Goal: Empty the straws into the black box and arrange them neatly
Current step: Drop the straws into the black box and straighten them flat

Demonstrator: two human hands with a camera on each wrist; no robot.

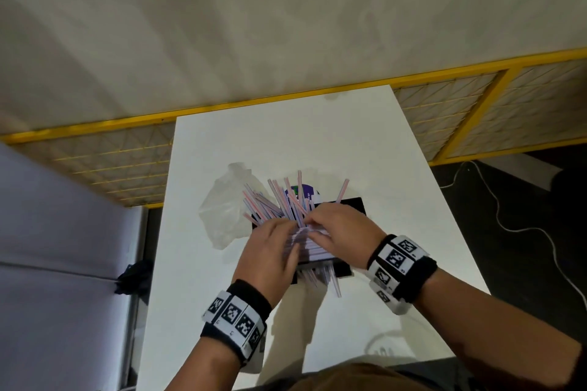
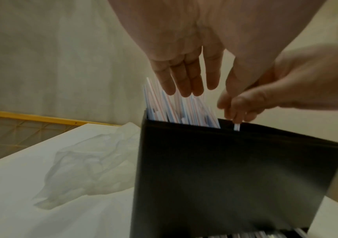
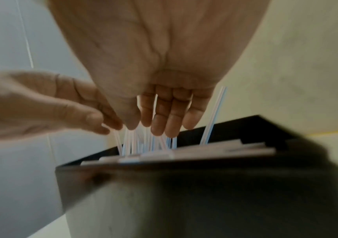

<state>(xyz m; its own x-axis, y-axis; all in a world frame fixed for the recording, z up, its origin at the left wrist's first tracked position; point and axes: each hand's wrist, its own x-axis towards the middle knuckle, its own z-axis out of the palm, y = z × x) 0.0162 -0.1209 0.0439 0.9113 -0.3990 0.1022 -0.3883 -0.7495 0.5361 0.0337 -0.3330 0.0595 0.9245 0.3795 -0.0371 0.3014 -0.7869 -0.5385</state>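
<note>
White desk (image 1: 365, 143), black box (image 1: 355, 205) near its middle, striped straws (image 1: 279, 200) fanned out over the box, left hand (image 1: 270, 251) and right hand (image 1: 340, 232) both on the straws, crumpled clear bag (image 1: 222, 209) just left of the box.

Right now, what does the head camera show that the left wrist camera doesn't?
Only the head view shows both marker wristbands, straws poking over the box's near edge, a purple item behind the straws, and a white cable on the floor.

Only the left wrist view shows the black box's tall side wall and the right hand pinching a single straw.

Both show the left hand, the striped straws, the empty plastic bag and the white table.
</note>
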